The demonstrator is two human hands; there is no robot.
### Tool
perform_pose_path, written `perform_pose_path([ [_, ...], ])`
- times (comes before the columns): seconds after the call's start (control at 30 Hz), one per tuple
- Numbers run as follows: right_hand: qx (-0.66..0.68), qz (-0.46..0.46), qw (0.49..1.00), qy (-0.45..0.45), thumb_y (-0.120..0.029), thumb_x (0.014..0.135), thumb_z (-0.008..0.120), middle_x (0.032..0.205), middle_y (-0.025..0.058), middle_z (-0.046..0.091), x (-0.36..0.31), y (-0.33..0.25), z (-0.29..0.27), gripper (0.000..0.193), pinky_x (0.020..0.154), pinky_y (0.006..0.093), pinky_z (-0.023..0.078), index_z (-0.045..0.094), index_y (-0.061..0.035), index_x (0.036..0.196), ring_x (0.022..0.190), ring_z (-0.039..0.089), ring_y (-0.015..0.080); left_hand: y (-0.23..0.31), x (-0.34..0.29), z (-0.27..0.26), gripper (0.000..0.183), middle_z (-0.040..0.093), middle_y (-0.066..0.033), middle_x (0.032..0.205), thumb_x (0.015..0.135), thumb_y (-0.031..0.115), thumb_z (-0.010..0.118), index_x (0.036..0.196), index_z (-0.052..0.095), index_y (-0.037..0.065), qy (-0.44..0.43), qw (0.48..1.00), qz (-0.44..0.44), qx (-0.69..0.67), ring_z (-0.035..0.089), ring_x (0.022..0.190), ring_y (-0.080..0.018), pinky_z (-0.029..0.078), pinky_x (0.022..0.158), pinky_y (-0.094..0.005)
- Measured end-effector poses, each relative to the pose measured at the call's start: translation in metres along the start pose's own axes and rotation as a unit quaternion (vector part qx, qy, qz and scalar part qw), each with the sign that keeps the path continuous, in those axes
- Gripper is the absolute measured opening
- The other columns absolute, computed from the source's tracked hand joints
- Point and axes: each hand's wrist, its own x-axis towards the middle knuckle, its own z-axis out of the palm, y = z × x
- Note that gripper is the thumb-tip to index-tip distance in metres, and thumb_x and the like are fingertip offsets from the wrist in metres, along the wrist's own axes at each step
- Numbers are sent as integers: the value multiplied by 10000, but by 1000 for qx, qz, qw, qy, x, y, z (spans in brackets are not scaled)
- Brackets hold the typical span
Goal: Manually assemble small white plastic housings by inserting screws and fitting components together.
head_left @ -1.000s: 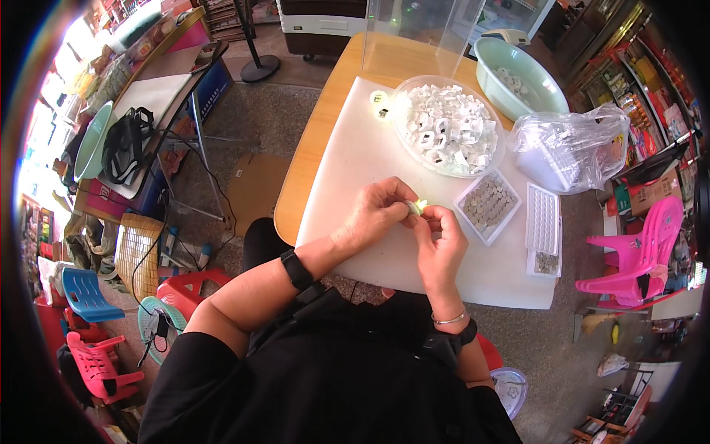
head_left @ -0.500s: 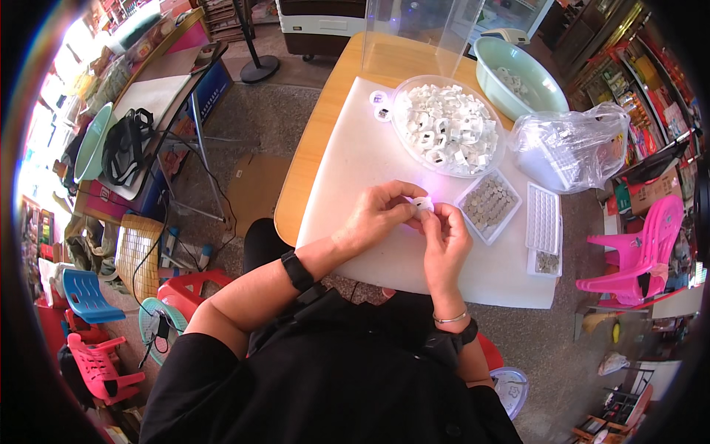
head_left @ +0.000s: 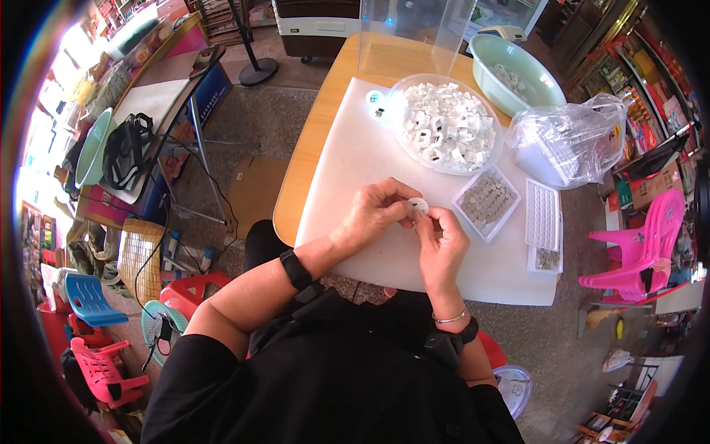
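Head camera view: a person in a black shirt [head_left: 333,377] works at a wooden table [head_left: 307,152], a small white round piece [head_left: 418,204] held between both hands above the near part of a white mat [head_left: 347,159]. The left hand [head_left: 372,214] pinches the piece's left side between thumb and forefinger; the right hand [head_left: 444,240] grips it from the right with thumb and fingertips together, its other fingers curled. Fingers partly hide the piece, so its finer detail cannot be told.

Beyond the hands, a clear round bowl [head_left: 499,144] brims with white plastic parts [head_left: 452,122], and two small discs [head_left: 375,98] lie just beside its left rim in bright bluish light. Near the right hand, a white tray [head_left: 487,238] sits at an angle, filled with small grey round pieces [head_left: 487,202]. Farther right, a ridged white tray [head_left: 542,214] partly covers another tray holding similar grey pieces.

A pale green basin [head_left: 484,72] with some white parts inside stands at the table's far right, touching or close to a clear plastic bag [head_left: 592,133]. A pink chair [head_left: 647,248] stands on the floor at right.
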Motion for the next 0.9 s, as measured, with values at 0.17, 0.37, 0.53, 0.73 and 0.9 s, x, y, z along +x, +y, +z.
perform_pose_path([
  [0.17,-9,-9,1000,-3,-34,853,680,740,88,614,-1,1,-1,85,533,290,462,605,-2,874,571,576,160,3,-1,-1,166,674,-105,916,917,6,551,1061,607,-55,1,999,-19,30,663,757,-146,555,729,-274],
  [0.37,-5,-4,1000,-2,-39,859,678,715,86,608,-1,3,-1,88,534,288,457,609,6,887,565,567,152,4,-2,2,168,670,-110,936,917,9,553,1061,601,-61,2,999,-20,30,664,765,-151,558,734,-281],
  [0.53,66,49,997,4,-53,893,649,724,60,631,-1,5,1,77,547,270,458,621,11,925,583,559,108,7,-3,3,258,661,-98,954,930,26,538,1173,574,-53,-15,999,-18,-24,673,852,-169,554,783,-287],
  [0.73,181,109,978,-3,-47,918,616,787,27,651,3,1,-4,73,608,240,462,635,10,960,646,560,89,15,-5,1,320,658,-94,996,955,92,539,1249,553,-34,-57,997,-27,37,662,873,-165,534,815,-296],
  [0.9,190,98,977,10,-17,918,602,882,41,641,2,5,-9,104,698,242,460,647,6,1009,771,578,108,11,-3,-4,328,669,-91,991,963,178,571,1218,580,-28,-30,996,-76,-39,648,841,-154,527,817,-298],
])
